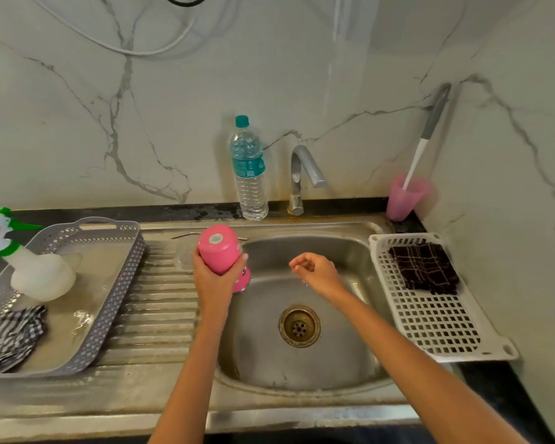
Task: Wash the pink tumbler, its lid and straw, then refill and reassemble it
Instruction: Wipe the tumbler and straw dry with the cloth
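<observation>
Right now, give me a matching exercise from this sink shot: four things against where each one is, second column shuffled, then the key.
Things
1. pink cylindrical tumbler
2. clear plastic water bottle with teal cap
3. dark checked cloth
4. white plastic spray bottle with green trigger

Places
A. in the grey perforated tray
B. upright beside the steel tap
C. upside down, gripped by the left hand
D. in the white lattice basket

Pairs: 1-C, 2-B, 3-D, 4-A
</observation>
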A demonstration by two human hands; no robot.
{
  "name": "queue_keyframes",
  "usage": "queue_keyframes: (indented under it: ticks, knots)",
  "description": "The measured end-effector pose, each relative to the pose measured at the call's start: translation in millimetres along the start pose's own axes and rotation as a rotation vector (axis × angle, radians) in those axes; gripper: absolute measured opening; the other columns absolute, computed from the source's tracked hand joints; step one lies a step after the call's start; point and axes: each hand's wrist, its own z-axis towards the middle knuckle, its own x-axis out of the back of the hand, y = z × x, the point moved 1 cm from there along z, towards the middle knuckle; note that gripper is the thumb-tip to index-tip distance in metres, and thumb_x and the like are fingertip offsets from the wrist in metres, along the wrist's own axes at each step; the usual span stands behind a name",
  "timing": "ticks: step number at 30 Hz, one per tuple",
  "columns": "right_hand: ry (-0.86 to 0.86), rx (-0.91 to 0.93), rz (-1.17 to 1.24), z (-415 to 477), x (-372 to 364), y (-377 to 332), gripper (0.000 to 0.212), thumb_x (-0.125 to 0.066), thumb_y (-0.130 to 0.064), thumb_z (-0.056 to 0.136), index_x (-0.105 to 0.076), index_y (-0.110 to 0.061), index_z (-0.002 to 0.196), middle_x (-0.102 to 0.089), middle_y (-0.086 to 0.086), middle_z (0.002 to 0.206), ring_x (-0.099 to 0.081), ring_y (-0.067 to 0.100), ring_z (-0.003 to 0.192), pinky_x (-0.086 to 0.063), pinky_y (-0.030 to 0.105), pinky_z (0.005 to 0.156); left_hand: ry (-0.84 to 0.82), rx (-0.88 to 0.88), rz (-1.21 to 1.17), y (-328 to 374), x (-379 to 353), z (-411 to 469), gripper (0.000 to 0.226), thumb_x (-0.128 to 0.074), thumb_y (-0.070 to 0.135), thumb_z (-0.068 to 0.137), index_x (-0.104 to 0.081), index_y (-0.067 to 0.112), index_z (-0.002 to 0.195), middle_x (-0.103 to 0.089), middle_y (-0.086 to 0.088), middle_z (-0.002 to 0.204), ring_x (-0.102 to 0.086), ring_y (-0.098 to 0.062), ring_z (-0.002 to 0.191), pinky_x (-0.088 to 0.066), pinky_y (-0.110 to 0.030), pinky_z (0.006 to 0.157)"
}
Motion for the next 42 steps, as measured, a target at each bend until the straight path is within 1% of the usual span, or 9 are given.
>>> queue_keyframes:
  ticks: [6,11,14,18,26,30,34,38,42]
  knots:
    - [0.037,0.155,-0.381,-12,48,19,0.016,-0.063,-0.006,0.085,-0.071,-0.018,0.093,-0.066,0.0,0.091,-0.059,0.009,0.077,-0.042,0.013,0.066,-0.256,0.014,0.023,3,-71,-29,0.077,-0.091,0.025,0.065,-0.047,0.028,0.128,-0.06,0.005,0.118,-0.061,-0.009,0.102,-0.054,-0.033,0.085]
    - [0.335,0.139,-0.542,-14,98,43,0.01,-0.063,-0.013,0.087,-0.066,-0.012,0.097,-0.061,0.004,0.098,-0.054,0.016,0.091,-0.044,0.026,0.08,-0.419,0.113,-0.039,8,-114,-49,0.064,-0.087,0.026,0.071,-0.046,0.036,0.118,-0.061,0.005,0.111,-0.066,-0.012,0.09,-0.054,-0.018,0.061]
    - [0.49,-0.018,-0.769,-15,128,65,0.029,-0.059,-0.027,0.091,-0.058,-0.008,0.114,-0.057,0.011,0.115,-0.053,0.026,0.106,-0.046,0.037,0.086,-0.479,0.212,-0.084,8,-131,-54,0.055,-0.084,0.037,0.073,-0.047,0.042,0.113,-0.064,0.004,0.11,-0.069,-0.016,0.092,-0.059,-0.028,0.067]
    - [0.422,-0.328,-0.844,-14,148,94,0.057,-0.056,-0.044,0.09,-0.043,-0.009,0.133,-0.046,0.015,0.134,-0.045,0.034,0.121,-0.039,0.049,0.097,-0.515,0.364,-0.155,7,-149,-56,0.074,-0.085,0.055,0.063,-0.048,0.032,0.124,-0.066,-0.004,0.116,-0.071,-0.024,0.095,-0.06,-0.047,0.082]
    - [0.427,-0.165,-1.013,-13,161,108,0.031,-0.055,-0.017,0.093,-0.052,-0.011,0.123,-0.061,0.011,0.118,-0.058,0.028,0.106,-0.051,0.04,0.084,-0.542,0.527,-0.344,9,-162,-63,0.077,-0.074,0.064,0.07,-0.053,0.02,0.13,-0.072,-0.013,0.112,-0.072,-0.03,0.098,-0.06,-0.047,0.08]
    - [0.511,-0.127,-0.854,-11,175,93,0.027,-0.056,-0.009,0.091,-0.058,-0.006,0.118,-0.064,0.015,0.111,-0.061,0.028,0.1,-0.054,0.038,0.078,-0.551,0.618,-0.433,10,-159,-67,0.076,-0.059,0.073,0.074,-0.06,0.016,0.125,-0.07,-0.017,0.115,-0.069,-0.034,0.105,-0.056,-0.052,0.09]
    - [0.652,0.063,-0.588,-24,175,50,0.027,-0.059,-0.011,0.09,-0.061,-0.008,0.117,-0.066,0.011,0.101,-0.061,0.024,0.093,-0.046,0.026,0.072,-0.534,0.664,-0.45,10,-156,-65,0.06,-0.051,0.069,0.086,-0.063,0.018,0.116,-0.075,-0.011,0.102,-0.072,-0.027,0.09,-0.06,-0.043,0.079]
    - [0.545,0.286,-0.356,-44,143,3,0.033,-0.06,-0.014,0.09,-0.06,-0.016,0.123,-0.065,0.0,0.108,-0.06,0.011,0.1,-0.051,0.023,0.087,-0.54,0.703,-0.44,13,-156,-67,0.07,-0.052,0.073,0.083,-0.063,0.015,0.121,-0.073,-0.014,0.105,-0.072,-0.028,0.091,-0.058,-0.044,0.082]
    - [0.35,0.415,-0.343,-58,88,-2,0.04,-0.054,-0.031,0.091,-0.056,-0.023,0.13,-0.056,0.0,0.133,-0.048,0.015,0.124,-0.039,0.039,0.109,-0.647,0.676,-0.55,18,-154,-68,0.071,-0.046,0.071,0.089,-0.062,0.013,0.128,-0.067,-0.02,0.121,-0.067,-0.033,0.108,-0.054,-0.046,0.092]
